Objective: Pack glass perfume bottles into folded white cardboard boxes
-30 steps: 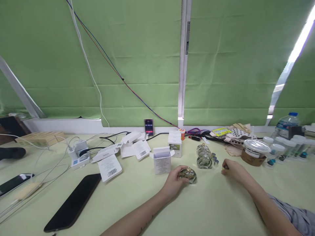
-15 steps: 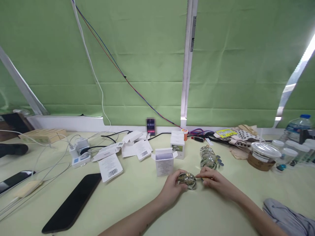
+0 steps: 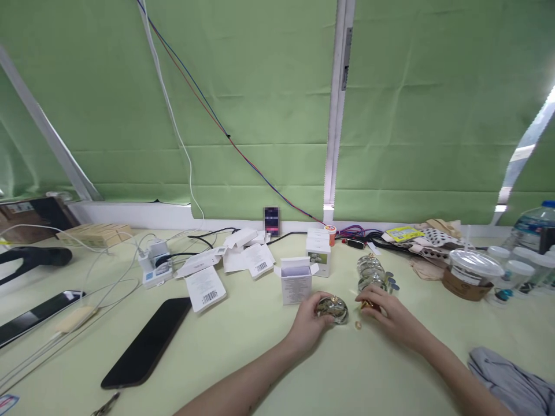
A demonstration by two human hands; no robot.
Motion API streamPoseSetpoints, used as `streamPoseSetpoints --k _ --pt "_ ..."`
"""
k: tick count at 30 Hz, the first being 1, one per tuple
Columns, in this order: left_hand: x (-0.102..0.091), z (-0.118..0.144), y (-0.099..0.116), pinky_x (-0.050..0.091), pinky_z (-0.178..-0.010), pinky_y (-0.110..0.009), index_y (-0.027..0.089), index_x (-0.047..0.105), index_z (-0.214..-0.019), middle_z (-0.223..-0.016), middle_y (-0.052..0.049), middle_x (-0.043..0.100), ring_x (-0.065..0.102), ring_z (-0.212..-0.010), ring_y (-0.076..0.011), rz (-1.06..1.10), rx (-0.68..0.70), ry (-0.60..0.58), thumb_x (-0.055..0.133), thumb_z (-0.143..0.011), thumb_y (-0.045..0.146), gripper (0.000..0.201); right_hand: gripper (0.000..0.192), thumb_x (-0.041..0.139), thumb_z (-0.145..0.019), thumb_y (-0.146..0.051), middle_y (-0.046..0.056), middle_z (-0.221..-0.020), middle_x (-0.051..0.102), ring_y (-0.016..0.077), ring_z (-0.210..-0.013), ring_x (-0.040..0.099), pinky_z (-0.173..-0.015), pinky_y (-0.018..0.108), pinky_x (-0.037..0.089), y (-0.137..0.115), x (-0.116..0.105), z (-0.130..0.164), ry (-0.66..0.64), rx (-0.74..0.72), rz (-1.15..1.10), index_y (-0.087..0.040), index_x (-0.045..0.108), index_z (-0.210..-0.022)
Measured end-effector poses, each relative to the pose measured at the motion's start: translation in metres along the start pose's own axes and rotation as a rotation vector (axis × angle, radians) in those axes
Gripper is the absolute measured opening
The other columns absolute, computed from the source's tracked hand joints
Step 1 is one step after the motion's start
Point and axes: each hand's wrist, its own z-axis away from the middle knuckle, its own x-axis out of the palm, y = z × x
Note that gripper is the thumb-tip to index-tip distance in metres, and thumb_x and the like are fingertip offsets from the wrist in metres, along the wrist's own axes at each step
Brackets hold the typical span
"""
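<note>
My left hand (image 3: 309, 325) is closed around the side of a round, shiny, glass-like piece with a small gold top (image 3: 333, 310), which rests on the table. To its right, my right hand (image 3: 385, 312) pinches a small gold-coloured piece (image 3: 367, 304), mostly covered by the fingers. Between the hands a tiny gold bit (image 3: 358, 325) lies loose on the tabletop. Just beyond my right hand stands a row of similar shiny round pieces (image 3: 369, 269), with small grey discs (image 3: 392, 281) beside it. An open white box (image 3: 296, 284) stands behind my left hand.
More white boxes (image 3: 318, 260) stand behind the open one. Flattened cartons (image 3: 206, 289) and a black phone (image 3: 147, 344) lie left, near a power strip with cables (image 3: 156, 276). At right are a lidded food bowl (image 3: 470, 277), clear tubes (image 3: 515, 274) and grey cloth (image 3: 511, 375).
My right hand has drawn slightly away from the round piece, and a tiny gold bit now shows on the table between the hands. The whole view has shifted a little.
</note>
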Motion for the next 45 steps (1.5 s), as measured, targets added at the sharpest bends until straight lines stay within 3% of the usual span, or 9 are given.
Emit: streamPoseSetpoints --k 6,10,16,19,23,28,33,39,45 --pt "0.001 0.0 -0.002 0.044 -0.087 -0.034 0.018 0.066 -0.094 -0.096 -0.004 0.068 0.059 -0.095 -0.0234 -0.015 0.008 0.017 0.061 -0.059 0.001 0.039 0.018 0.055 -0.086 -0.031 0.007 -0.098 0.063 0.0236 -0.09 0.058 -0.075 0.036 0.046 0.012 -0.011 0.004 -0.029 -0.083 0.244 -0.025 0.063 -0.1" --pt "0.001 0.001 -0.002 0.043 -0.092 -0.037 0.018 0.066 -0.098 -0.102 -0.006 0.067 0.058 -0.1 -0.0244 0.009 0.015 0.054 0.061 -0.063 0.005 0.038 0.018 0.052 -0.089 -0.035 0.009 -0.095 0.063 0.0233 -0.089 0.056 -0.076 0.037 0.043 -0.003 -0.009 0.002 0.059 -0.238 0.324 -0.024 0.066 -0.093" --pt "0.001 0.0 0.002 0.042 -0.094 -0.038 0.017 0.065 -0.099 -0.107 -0.008 0.066 0.057 -0.104 -0.0251 0.081 0.031 0.1 0.07 -0.067 0.016 0.033 0.017 0.05 -0.089 -0.026 0.006 -0.082 0.061 0.0211 -0.081 0.053 -0.071 0.034 0.04 -0.022 0.009 0.002 -0.037 -0.279 0.429 -0.022 0.061 -0.077" --pt "0.002 0.002 0.006 0.043 -0.092 -0.038 0.017 0.064 -0.099 -0.109 -0.01 0.066 0.058 -0.102 -0.025 0.101 0.019 0.073 0.073 -0.067 0.022 0.033 0.018 0.041 -0.092 -0.023 0.006 -0.085 0.061 0.019 -0.079 0.055 -0.071 0.032 0.043 -0.021 0.013 0.001 -0.045 -0.215 0.255 -0.022 0.057 -0.083" --pt "0.005 0.005 0.008 0.046 -0.08 -0.034 0.018 0.06 -0.103 -0.103 -0.01 0.068 0.062 -0.092 -0.0215 0.202 -0.005 -0.062 0.075 -0.068 0.03 0.04 0.016 0.04 -0.093 -0.03 0.006 -0.088 0.063 0.018 -0.078 0.06 -0.071 0.031 0.047 -0.019 0.011 -0.002 0.083 -0.034 -0.064 -0.022 0.054 -0.095" --pt "0.008 0.006 0.011 0.045 -0.075 -0.031 0.016 0.063 -0.101 -0.095 -0.009 0.069 0.062 -0.086 -0.0206 0.219 -0.084 -0.155 0.08 -0.063 0.031 0.044 0.028 0.037 -0.094 -0.04 0.005 -0.081 0.064 0.0184 -0.073 0.062 -0.07 0.032 0.048 -0.02 0.013 -0.003 0.184 0.049 -0.226 -0.023 0.058 -0.099" --pt "0.008 0.01 0.015 0.045 -0.086 -0.032 0.016 0.066 -0.102 -0.11 -0.011 0.066 0.059 -0.103 -0.0249 0.052 0.003 -0.191 0.075 -0.068 0.025 0.037 0.026 0.045 -0.09 -0.042 0.005 -0.088 0.065 0.0189 -0.076 0.063 -0.07 0.032 0.049 -0.017 0.015 -0.004 0.196 0.139 -0.357 -0.022 0.056 -0.102" --pt "0.01 0.022 0.025 0.046 -0.087 -0.03 0.021 0.064 -0.113 -0.112 -0.006 0.067 0.059 -0.102 -0.0222 -0.305 0.151 -0.263 0.063 -0.079 0.025 0.034 0.023 0.052 -0.086 -0.039 0.003 -0.08 0.061 0.0181 -0.075 0.059 -0.07 0.03 0.046 -0.018 0.007 -0.004 0.152 0.159 -0.465 -0.022 0.065 -0.092" --pt "0.008 0.019 0.022 0.046 -0.086 -0.028 0.02 0.063 -0.112 -0.109 -0.005 0.067 0.061 -0.097 -0.0199 -0.334 0.146 -0.251 0.064 -0.079 0.024 0.034 0.023 0.05 -0.087 -0.036 0.003 -0.09 0.057 0.0167 -0.082 0.057 -0.077 0.029 0.044 -0.023 0.004 -0.004 0.095 0.116 -0.524 -0.024 0.069 -0.095"
